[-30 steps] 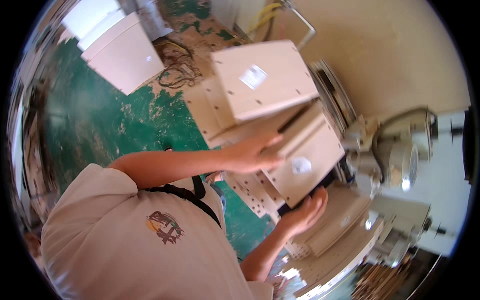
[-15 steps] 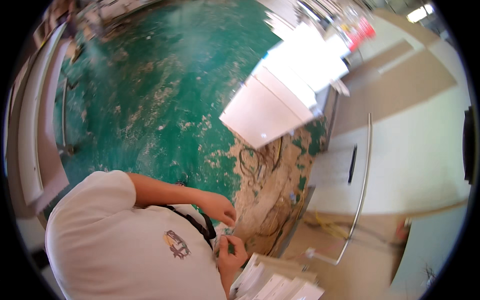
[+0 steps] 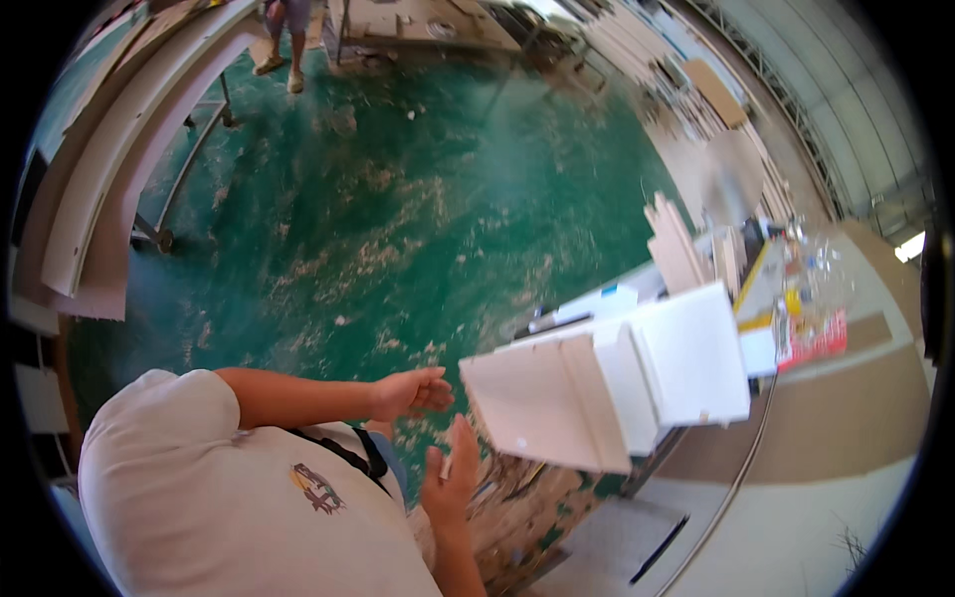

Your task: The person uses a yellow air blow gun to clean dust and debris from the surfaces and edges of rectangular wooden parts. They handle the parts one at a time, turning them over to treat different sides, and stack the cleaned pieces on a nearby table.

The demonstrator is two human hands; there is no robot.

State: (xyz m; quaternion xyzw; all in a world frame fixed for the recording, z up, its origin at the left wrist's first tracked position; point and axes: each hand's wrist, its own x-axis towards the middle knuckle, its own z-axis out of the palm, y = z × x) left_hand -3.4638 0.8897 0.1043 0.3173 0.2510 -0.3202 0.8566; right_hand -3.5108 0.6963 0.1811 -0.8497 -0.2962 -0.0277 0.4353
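My left hand (image 3: 412, 392) is held out in front of my body, its fingers loosely bent and apart, with nothing visible in it. Just below and to the right is my right hand (image 3: 454, 480), fingers stretched upward and thumb apart. A small pale sliver (image 3: 445, 467) shows between that thumb and the fingers; I cannot tell whether it is held or lies behind. The two hands face each other without touching. Nearest to them, on the right, is a pale flat panel (image 3: 537, 403), with white boards (image 3: 691, 353) stacked behind it.
Green floor (image 3: 398, 219) with dusty patches spreads ahead. On the left, long white boards (image 3: 129, 149) rest on a wheeled metal frame (image 3: 189, 169). A person's legs (image 3: 296, 50) stand at the far left. Plastic bottles (image 3: 821, 269) and a red-and-white package (image 3: 811, 338) lie on the right-hand table.
My hands have moved apart and opened from a closed pose near my waist. The view has swung, so the panels appear lower and more of the far workshop shows.
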